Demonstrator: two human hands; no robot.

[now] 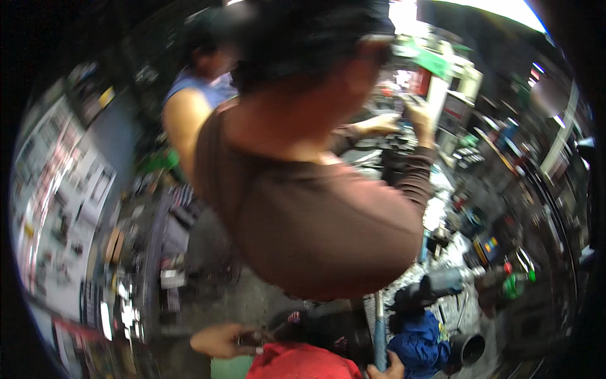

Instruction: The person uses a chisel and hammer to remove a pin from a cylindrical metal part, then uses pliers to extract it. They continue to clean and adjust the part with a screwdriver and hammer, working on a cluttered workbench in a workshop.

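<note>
Near the lower edge, my left hand (pixel 224 341) has curled fingers around a dark object I cannot make out, just above red fabric (pixel 300 363). My right hand (pixel 386 369) grips a long bar (pixel 380 338) with a blue lower section and a pale upper section. Beside it lie crumpled blue cloth (pixel 420 347) and a black cylinder (pixel 467 350). The picture is motion-blurred.
A co-worker in brown (pixel 315 227) fills the centre, hands raised at a cluttered bench (pixel 442 265) with bottles and tools. Another person in blue sleeveless top (pixel 186 110) stands behind. A white board (pixel 63 208) and metal racking (pixel 154 252) are at the left.
</note>
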